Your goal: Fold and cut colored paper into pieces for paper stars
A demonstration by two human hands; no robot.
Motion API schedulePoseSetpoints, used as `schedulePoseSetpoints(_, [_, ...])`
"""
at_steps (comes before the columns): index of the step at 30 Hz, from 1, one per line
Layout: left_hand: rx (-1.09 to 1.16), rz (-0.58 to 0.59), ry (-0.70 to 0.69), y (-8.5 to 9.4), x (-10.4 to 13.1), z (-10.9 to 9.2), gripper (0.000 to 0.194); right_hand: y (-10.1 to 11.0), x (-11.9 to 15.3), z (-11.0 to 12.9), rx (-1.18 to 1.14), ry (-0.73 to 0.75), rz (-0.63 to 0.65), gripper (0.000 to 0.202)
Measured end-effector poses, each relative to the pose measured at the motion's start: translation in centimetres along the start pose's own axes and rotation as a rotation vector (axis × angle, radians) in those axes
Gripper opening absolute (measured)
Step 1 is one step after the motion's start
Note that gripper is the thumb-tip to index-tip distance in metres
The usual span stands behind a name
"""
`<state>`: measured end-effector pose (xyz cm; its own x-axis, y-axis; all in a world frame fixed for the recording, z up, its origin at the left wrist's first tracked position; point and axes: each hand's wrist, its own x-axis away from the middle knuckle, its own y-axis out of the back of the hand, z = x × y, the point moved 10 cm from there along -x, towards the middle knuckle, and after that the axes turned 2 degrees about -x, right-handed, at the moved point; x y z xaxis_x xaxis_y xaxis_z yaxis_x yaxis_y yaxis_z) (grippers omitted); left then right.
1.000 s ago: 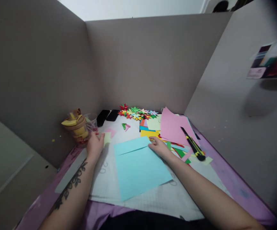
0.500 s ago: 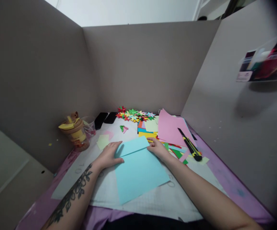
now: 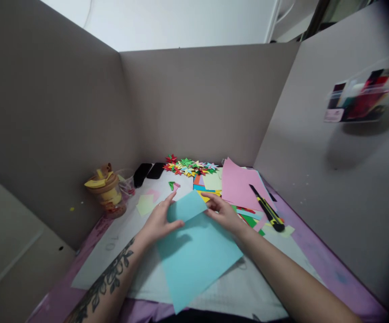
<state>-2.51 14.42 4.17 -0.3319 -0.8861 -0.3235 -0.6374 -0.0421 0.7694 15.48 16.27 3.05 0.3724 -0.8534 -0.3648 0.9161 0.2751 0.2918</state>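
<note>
A light blue sheet of paper [image 3: 197, 260] lies at a slant in front of me, with a narrower light blue upper part [image 3: 187, 206] that overlaps it like a folded flap. At the left edge of this upper part is my left hand [image 3: 162, 220], thumb over the paper and fingers stretched along its far side. My right hand [image 3: 223, 213] grips the right edge between thumb and fingers, the fingertips partly behind it. The paper casts no clear gap, so I cannot tell how far it is raised.
Folded paper stars [image 3: 187, 166] lie at the back. Pink sheets [image 3: 239, 184] stand right, with a yellow-black box cutter [image 3: 266, 208] on them. Coloured strips [image 3: 248, 215] lie beneath it. Two black phones [image 3: 142, 174] and a brown-yellow cup [image 3: 108, 193] are left. Grey panels [image 3: 197, 103] enclose the table.
The blue paper has turned slightly, its lower corner now nearer me. My left hand has moved right along it, and my right fingers have shifted on its edge. The view has tilted up a little.
</note>
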Motion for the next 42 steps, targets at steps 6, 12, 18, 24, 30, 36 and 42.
schedulePoseSetpoints(6, [0.415,-0.198,0.253,3.9,-0.9,1.1,0.025,4.4,0.8,5.7,0.352,0.231,-0.336,0.035])
schedulePoseSetpoints(12, [1.080,-0.682,0.457,3.8,0.3,4.2,0.024,9.3,3.4,1.7,0.073,0.094,-0.885,0.053])
schedulePoseSetpoints(18, [1.580,-0.671,0.702,-4.7,0.9,3.1,0.018,-1.5,0.2,-4.1,-0.516,-0.203,-0.247,0.065])
schedulePoseSetpoints(24, [1.572,-0.119,0.933,-10.8,3.8,-0.3,0.008,-0.6,0.2,-6.9,-0.433,-0.349,-0.378,0.065])
schedulePoseSetpoints(30, [0.701,0.334,0.365,-6.0,3.4,-0.8,0.030,3.2,-0.4,-6.0,0.257,-0.282,-0.345,0.057])
schedulePoseSetpoints(36, [-0.099,0.249,0.099,-1.4,0.4,5.1,0.063,-0.9,-0.7,-5.5,0.460,-0.187,0.204,0.076])
schedulePoseSetpoints(42, [-0.169,0.424,0.133,-3.1,-0.3,7.1,0.090,-2.3,-1.7,-6.1,0.611,-0.234,0.408,0.086])
